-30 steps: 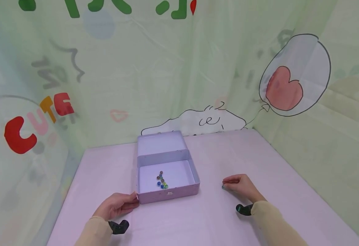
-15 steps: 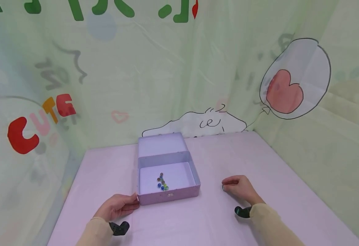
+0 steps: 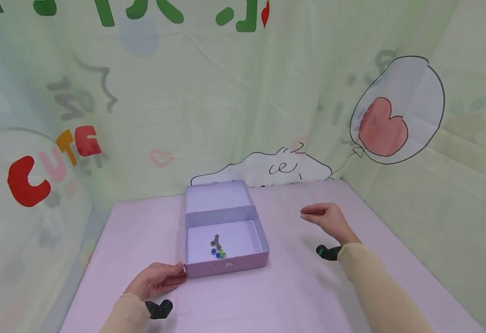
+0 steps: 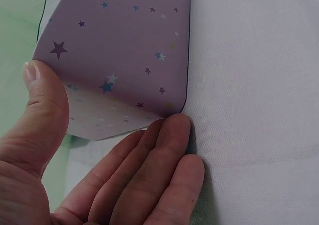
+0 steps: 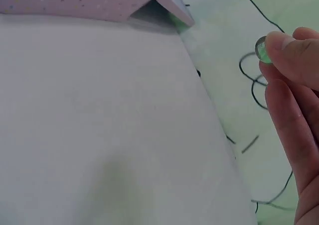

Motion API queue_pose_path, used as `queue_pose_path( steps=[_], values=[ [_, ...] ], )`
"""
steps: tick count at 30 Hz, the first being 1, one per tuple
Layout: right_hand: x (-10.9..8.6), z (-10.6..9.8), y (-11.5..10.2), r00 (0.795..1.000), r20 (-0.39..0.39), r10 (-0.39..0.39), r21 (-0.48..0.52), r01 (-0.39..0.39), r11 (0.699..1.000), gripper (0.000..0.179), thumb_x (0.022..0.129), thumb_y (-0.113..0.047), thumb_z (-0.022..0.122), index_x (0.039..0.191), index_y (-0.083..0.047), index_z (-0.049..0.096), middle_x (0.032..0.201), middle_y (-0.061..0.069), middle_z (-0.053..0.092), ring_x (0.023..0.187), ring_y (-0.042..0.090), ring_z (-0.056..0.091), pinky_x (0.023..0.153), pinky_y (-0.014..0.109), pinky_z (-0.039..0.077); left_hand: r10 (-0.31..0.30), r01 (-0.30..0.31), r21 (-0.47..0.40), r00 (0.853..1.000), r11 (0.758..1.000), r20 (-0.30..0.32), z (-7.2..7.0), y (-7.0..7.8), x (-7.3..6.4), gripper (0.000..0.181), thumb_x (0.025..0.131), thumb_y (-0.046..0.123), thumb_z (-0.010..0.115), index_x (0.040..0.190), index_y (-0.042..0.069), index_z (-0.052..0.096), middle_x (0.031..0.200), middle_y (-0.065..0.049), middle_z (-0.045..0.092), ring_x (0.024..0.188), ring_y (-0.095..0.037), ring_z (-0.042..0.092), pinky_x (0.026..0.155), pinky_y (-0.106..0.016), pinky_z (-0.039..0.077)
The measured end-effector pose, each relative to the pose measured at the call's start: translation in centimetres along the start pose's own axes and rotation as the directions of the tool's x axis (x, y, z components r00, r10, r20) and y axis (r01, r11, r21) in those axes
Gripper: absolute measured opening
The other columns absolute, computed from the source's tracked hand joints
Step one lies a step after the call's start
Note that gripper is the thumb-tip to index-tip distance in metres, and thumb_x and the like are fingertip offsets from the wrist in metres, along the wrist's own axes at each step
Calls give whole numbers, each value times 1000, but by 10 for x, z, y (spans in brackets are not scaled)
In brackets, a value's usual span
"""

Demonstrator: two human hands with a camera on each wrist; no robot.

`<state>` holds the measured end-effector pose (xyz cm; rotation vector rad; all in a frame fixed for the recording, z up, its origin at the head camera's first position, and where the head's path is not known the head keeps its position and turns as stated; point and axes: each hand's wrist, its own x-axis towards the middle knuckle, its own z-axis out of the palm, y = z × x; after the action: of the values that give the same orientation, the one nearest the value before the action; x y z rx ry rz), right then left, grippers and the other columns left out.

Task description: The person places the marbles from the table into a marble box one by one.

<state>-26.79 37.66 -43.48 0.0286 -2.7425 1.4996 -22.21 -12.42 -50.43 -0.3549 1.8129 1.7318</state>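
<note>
A lilac tin box (image 3: 243, 262) with a star print stands with its lid (image 3: 219, 196) tipped back. Several glass marbles (image 3: 219, 247) lie on its floor, towards the front left. At the box's near left corner is my left hand (image 3: 155, 279); its thumb (image 4: 45, 93) touches the upper edge and its fingertips (image 4: 174, 130) meet the lower corner. To the right of the box and above the table, my right hand (image 3: 328, 219) pinches one clear greenish marble (image 5: 262, 50) between thumb and fingers.
Under the box is a table (image 3: 284, 296) with a pale pink cover. Printed cloth curtains (image 3: 226, 101) rise along its back and sides, with a balloon drawing (image 3: 420, 92) at the right. Each wrist wears a dark device (image 3: 159, 309).
My right hand has lifted off the table and moved away from me, with the marble pinched in it. The left hand stays at the box corner.
</note>
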Motion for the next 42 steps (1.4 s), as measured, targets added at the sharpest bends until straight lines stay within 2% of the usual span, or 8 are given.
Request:
queue_pose_path(
  steps=[4, 11, 15, 20, 25, 30, 37, 42],
  values=[
    [14, 26, -19, 998, 44, -34, 25, 33, 999, 34, 82, -26, 76, 109, -6, 71, 105, 7, 71, 96, 19, 68, 87, 37, 54, -9, 9, 5, 1000, 1000, -17, -2, 1, -1, 53, 85, 28, 73, 118, -12, 60, 102, -18, 70, 97, -31, 68, 89, -43, 52],
    [36, 88, -49, 987, 131, -87, 67, 79, 995, 26, 82, -15, 76, 105, -4, 72, 100, 8, 72, 91, 18, 69, 83, 34, 55, 20, -20, 3, 1000, 1000, -19, 3, 3, -4, 51, 86, 26, 72, 117, -13, 60, 103, -20, 69, 95, -30, 68, 89, -44, 52],
    [52, 121, -62, 980, 178, -92, 67, 81, 994, 19, 81, -11, 76, 100, -9, 74, 96, 5, 72, 88, 17, 68, 82, 33, 56, 49, -49, 3, 999, 999, -4, 4, 1, -3, 51, 86, 26, 72, 116, -13, 60, 104, -21, 69, 95, -29, 68, 89, -44, 52],
    [67, 153, -75, 969, 228, -96, 52, 86, 995, 19, 81, -12, 77, 100, -8, 74, 93, 1, 72, 86, 14, 68, 80, 31, 56, 57, -57, 8, 998, 998, 10, 4, -1, 1, 49, 87, 27, 72, 115, -12, 62, 103, -19, 70, 93, -26, 69, 88, -43, 53],
    [76, 172, -83, 955, 266, -132, 43, 125, 991, 18, 81, -13, 76, 99, -9, 75, 92, 1, 73, 85, 14, 68, 79, 31, 56, 45, -45, 11, 999, 999, -2, 2, 0, 2, 49, 85, 28, 73, 113, -11, 63, 101, -19, 70, 92, -26, 69, 87, -43, 53],
    [82, 184, -83, 943, 313, -116, 14, 117, 993, 18, 82, -13, 76, 99, -7, 74, 92, 0, 72, 85, 14, 67, 81, 32, 55, 37, -37, 8, 999, 999, -20, 1, 2, 2, 51, 83, 29, 75, 113, -11, 63, 100, -19, 70, 92, -26, 69, 84, -41, 55],
    [87, 197, -72, 892, 443, -90, -140, 168, 976, 14, 79, -7, 77, 94, -6, 75, 85, -2, 71, 78, 10, 65, 74, 28, 56, 19, -19, 12, 999, 1000, -29, 2, 2, 1, 51, 83, 29, 74, 113, -11, 63, 100, -19, 70, 92, -26, 69, 85, -42, 54],
    [89, 202, -73, 871, 480, -103, -198, 222, 955, 13, 77, -3, 77, 89, -8, 75, 80, -3, 70, 74, 9, 64, 70, 25, 55, 25, -25, 12, 999, 1000, -30, 2, 2, 2, 53, 82, 31, 76, 112, -11, 63, 100, -19, 70, 94, -27, 69, 85, -42, 54]
  ],
)
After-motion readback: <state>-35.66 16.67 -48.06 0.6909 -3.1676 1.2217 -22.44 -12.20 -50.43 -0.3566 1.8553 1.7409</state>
